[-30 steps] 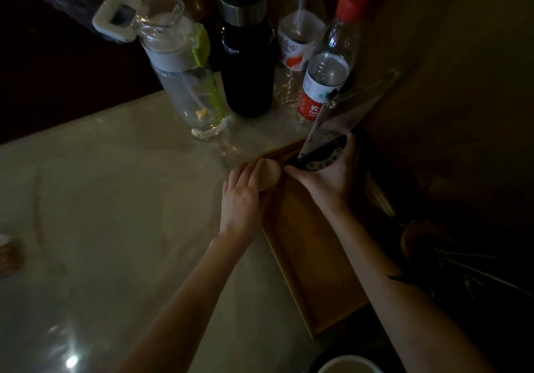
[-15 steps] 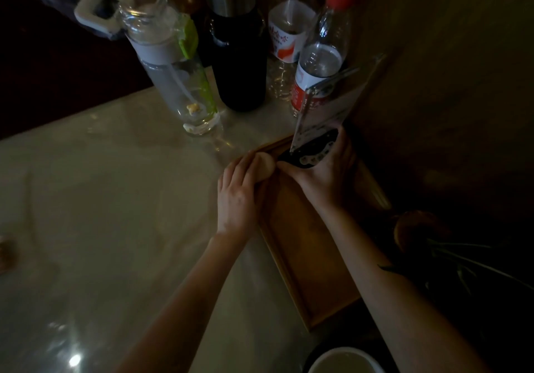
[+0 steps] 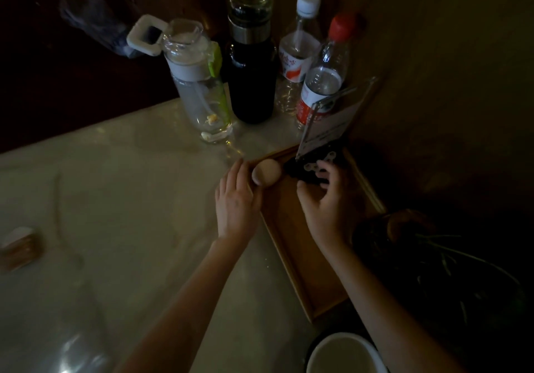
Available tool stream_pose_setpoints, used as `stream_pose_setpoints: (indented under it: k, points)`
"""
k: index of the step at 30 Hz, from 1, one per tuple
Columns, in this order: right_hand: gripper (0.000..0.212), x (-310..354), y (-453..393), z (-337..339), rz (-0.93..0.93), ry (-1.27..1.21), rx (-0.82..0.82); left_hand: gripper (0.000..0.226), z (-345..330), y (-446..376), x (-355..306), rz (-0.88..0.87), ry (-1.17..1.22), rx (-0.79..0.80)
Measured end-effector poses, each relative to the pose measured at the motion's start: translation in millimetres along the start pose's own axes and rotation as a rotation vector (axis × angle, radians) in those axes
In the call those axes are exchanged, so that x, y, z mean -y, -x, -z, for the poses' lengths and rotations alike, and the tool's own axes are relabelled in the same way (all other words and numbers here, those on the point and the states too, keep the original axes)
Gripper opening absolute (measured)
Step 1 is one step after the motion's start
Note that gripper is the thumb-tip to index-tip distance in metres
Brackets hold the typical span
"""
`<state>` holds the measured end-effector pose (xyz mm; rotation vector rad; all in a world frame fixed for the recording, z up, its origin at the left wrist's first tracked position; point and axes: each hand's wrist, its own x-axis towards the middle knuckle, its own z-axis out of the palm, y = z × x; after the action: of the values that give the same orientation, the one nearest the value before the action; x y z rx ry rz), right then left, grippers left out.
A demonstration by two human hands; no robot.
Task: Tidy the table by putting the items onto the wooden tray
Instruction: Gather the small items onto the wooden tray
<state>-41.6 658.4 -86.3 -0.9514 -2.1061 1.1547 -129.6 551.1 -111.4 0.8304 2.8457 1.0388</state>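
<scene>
The left hand (image 3: 237,202) lies flat and open on the bench (image 3: 115,199), fingers straight, its fingertips just touching a pale round ball (image 3: 266,175) that sits at the far left corner of the wooden tray (image 3: 303,257). The right hand (image 3: 326,208) hovers over the tray with fingers spread and curled, gripping nothing — its fingertips are near, perhaps brushing, a black stand (image 3: 315,167) at its 12 o'clock. That stand rests on the far end of the tray and carries a tilted clear sign (image 3: 329,124) leaning up toward 1 o'clock.

The tray runs from the ball down toward 5 o'clock, its inside otherwise bare wood.

Beyond the hands, at 11 to 12 o'clock, four bottles stand upright on the bench: a clear bottle (image 3: 199,95) with a white handle and a green strip, a dark flask (image 3: 251,63) just beside it, a white-capped bottle (image 3: 297,55) behind, and a red-capped bottle (image 3: 323,78) partly hidden by the sign.

Far out at 9 o'clock lies a small blurred block (image 3: 20,245) — too dim to identify. At 5 o'clock, the rim of a white bowl (image 3: 344,352) shows at the frame's lower edge.
</scene>
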Motion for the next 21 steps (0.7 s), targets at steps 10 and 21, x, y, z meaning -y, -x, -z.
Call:
stream_pose_setpoints:
  k: [10, 21]
  points:
    - [0.052, 15.7, 5.1, -19.7, -0.136, -0.157, 0.553, 0.062, -0.6, 28.7, 0.9, -0.108, -0.137, 0.240]
    - [0.054, 7.3, 14.1, -24.1, -0.163, -0.074, 0.561, 0.068, 6.7, 13.9, 10.5, -0.130, -0.213, 0.305]
